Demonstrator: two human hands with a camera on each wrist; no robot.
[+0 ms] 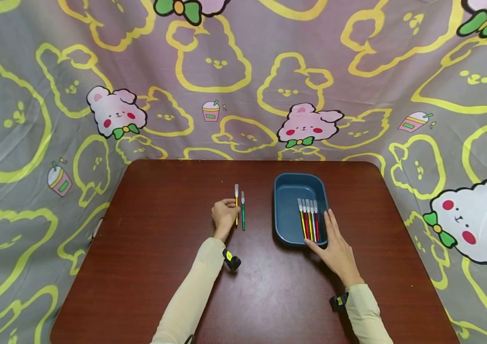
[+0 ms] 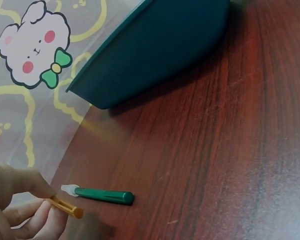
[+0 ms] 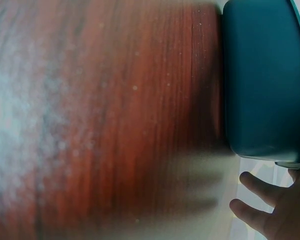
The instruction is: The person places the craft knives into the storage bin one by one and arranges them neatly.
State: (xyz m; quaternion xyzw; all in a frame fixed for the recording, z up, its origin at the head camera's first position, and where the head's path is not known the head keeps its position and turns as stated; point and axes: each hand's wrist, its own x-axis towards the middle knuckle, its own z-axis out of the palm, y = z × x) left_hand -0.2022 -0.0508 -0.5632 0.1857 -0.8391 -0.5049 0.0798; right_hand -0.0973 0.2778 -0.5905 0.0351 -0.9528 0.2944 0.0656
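My left hand (image 1: 225,216) pinches an orange pen (image 1: 237,203) near the middle of the dark wooden table (image 1: 162,267); in the left wrist view its fingers (image 2: 25,190) grip the orange pen (image 2: 65,206). A green pen (image 1: 243,211) with a clear cap lies on the table just right of it, the same green pen (image 2: 102,195) seen apart from the fingers. My right hand (image 1: 333,243) rests with straight fingers against the near right corner of a blue tray (image 1: 284,191), which holds several pens (image 1: 309,220). The right wrist view shows the tray's wall (image 3: 262,75) and straight fingers (image 3: 257,187).
A patterned cloth (image 1: 243,71) with bears hangs behind and around the table. The table's left half and near part are bare wood. Wrist cameras (image 1: 231,260) sit on both beige sleeves.
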